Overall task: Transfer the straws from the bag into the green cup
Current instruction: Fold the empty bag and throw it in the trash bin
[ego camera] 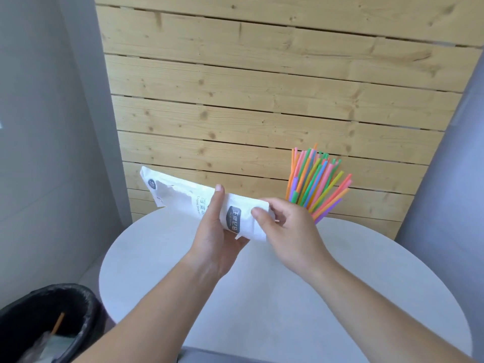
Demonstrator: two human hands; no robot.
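Note:
I hold a white plastic straw bag (183,195) with dark printed labels above the round table. My left hand (218,237) grips it from below near its right end, index finger stretched up its face. My right hand (285,229) pinches the bag's right end between thumb and fingers. Behind my right hand a fan of several coloured straws (318,180) stands upright, orange, green, blue, pink and purple. The green cup is hidden behind my right hand. The bag looks flat; I cannot tell what is inside it.
The round pale grey table (262,297) stands against a wooden slat wall (262,87). A black bin (49,323) with a liner, an orange straw and wrapping inside it sits at the lower left beside the table.

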